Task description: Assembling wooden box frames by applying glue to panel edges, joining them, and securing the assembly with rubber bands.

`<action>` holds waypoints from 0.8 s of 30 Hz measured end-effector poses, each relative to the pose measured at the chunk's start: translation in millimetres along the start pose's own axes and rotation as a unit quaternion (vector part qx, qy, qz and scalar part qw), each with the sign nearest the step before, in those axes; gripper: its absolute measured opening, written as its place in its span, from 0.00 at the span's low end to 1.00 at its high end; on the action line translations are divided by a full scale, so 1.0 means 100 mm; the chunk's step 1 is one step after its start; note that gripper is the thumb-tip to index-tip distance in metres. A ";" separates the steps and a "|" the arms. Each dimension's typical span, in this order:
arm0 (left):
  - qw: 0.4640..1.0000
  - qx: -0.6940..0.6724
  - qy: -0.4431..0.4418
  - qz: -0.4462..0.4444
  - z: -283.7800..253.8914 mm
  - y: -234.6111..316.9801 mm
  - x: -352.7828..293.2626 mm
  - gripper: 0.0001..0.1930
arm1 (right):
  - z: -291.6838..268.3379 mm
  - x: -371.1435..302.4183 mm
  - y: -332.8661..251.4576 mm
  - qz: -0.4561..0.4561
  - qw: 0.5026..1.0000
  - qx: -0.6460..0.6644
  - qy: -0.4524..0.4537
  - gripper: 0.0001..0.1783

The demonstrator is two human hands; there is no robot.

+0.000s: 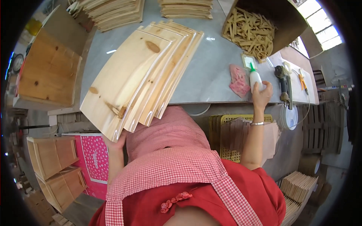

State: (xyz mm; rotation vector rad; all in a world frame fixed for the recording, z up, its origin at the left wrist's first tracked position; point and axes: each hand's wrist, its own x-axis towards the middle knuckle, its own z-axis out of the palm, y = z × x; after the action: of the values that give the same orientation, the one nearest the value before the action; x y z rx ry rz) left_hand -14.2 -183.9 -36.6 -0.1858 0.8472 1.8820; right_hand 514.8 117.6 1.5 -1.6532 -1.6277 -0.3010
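Several pale wooden boards (126, 71) lie fanned on the table, their near ends jutting over its front edge. Shiny white lines run along their exposed right edges. My left hand (116, 142) is at the nearest corner of the top board and grips it; part of the fingers is hidden beneath the wood. Over at the right, my right hand (261, 96) is closed round the lower part of a white squeeze bottle (255, 77) with a green nozzle, which points away from me. A crumpled pink cloth (239, 80) lies just left of the bottle.
A box (286, 22) of tan strips (250, 32) and a black power tool (283, 84) are at the right. More board stacks (113, 13) stand at the back. Wooden boxes (47, 75) flank the left side; a yellow crate (226, 152) sits below the table edge.
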 end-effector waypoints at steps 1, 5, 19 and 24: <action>0.999 0.017 -0.031 0.028 -0.02 0.17 -0.04 0.35 | -0.06 0.00 -0.08 0.000 1.000 0.003 -0.007 0.17; 0.999 -0.031 -0.019 0.003 0.06 0.58 -0.07 0.34 | -0.20 -0.12 -0.69 -0.055 0.992 0.117 0.007 0.14; 0.973 -0.022 -0.221 0.063 0.87 0.98 -0.48 0.29 | -0.30 -1.59 -4.01 -0.425 0.835 0.203 -0.286 0.46; 0.958 -0.074 -0.238 0.144 0.98 0.90 -0.74 0.29 | 0.15 -2.10 -4.71 -0.495 0.805 -0.032 -0.326 0.31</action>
State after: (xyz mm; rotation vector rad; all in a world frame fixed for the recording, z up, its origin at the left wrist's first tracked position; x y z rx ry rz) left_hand -32.7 -198.0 114.0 0.3095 0.4167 2.1382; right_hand 41.6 -87.4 22.4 -0.7978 -2.9697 -0.2992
